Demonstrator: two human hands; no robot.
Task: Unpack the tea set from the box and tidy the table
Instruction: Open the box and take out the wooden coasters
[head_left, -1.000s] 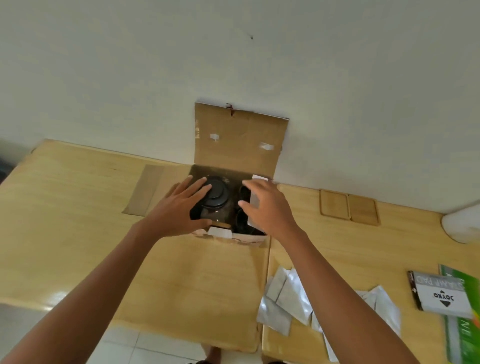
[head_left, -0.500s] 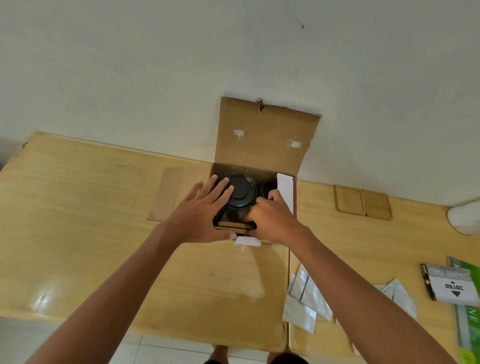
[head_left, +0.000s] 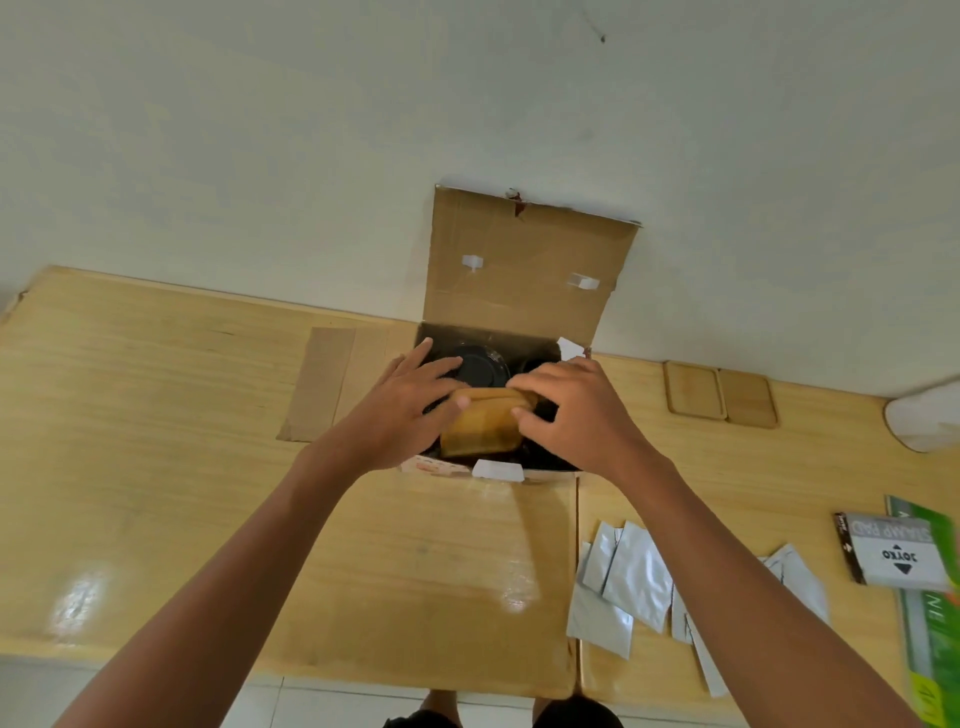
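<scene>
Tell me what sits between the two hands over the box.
A wooden tray, held between the left hand and right hand, in the head view.

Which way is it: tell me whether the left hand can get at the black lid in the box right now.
Probably yes: the left hand already reaches into the open box, fingers beside the black lid, nothing covering it.

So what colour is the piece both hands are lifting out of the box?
Light honey-brown wood, like bamboo: the wooden tray, seen in the head view.
</scene>
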